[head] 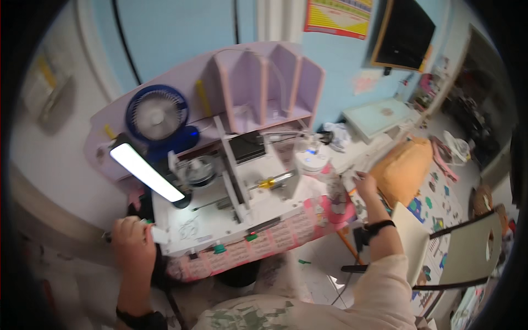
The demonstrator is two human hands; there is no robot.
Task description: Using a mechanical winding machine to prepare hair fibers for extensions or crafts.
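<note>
At the left, my left hand point(134, 243) is curled around a small object; its flat white end point(160, 235) shows beside the fingers, and most of it is hidden. Next to it stands a white benchtop machine point(194, 227) with a round metal part point(199, 170), a yellow-and-metal cylinder point(272, 180) and a green knob point(219, 248) on the front edge. My right hand point(366, 186) reaches out past the machine's right side, fingers bent near a blurred pale item point(350, 175). Whether it grips that item cannot be made out.
A lit desk lamp point(146, 173) leans over the machine's left part, before a blue fan point(157, 117). Behind rises a lilac shelf point(243, 90). A white round device point(311, 161) glows blue. To the right are an orange cushion point(402, 171) and a chair point(466, 251).
</note>
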